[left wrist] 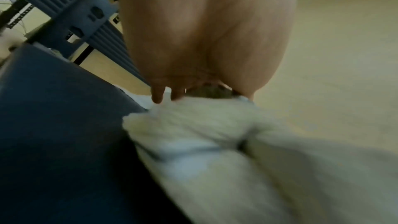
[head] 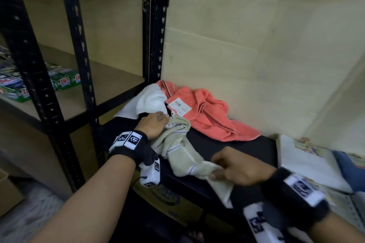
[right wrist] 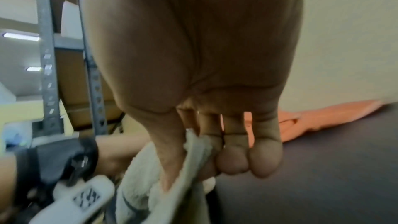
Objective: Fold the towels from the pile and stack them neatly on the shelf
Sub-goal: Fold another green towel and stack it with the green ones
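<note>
A crumpled beige towel (head: 180,150) with thin blue stripes lies on the dark surface (head: 227,144). My left hand (head: 153,124) grips its far end, fingers curled into the cloth, as the left wrist view shows on the beige towel (left wrist: 215,151). My right hand (head: 231,167) pinches the near edge between thumb and fingers; the right wrist view shows the beige towel (right wrist: 150,185) clamped under the thumb. Behind lie a coral towel (head: 209,112) with a paper tag and a white towel (head: 150,100).
A black metal shelf rack (head: 79,55) with bare wooden boards stands at left, green boxes (head: 63,77) on one board. A cream wall (head: 256,45) backs the surface. Printed papers and flat packs (head: 308,160) lie at right. A cardboard box sits below.
</note>
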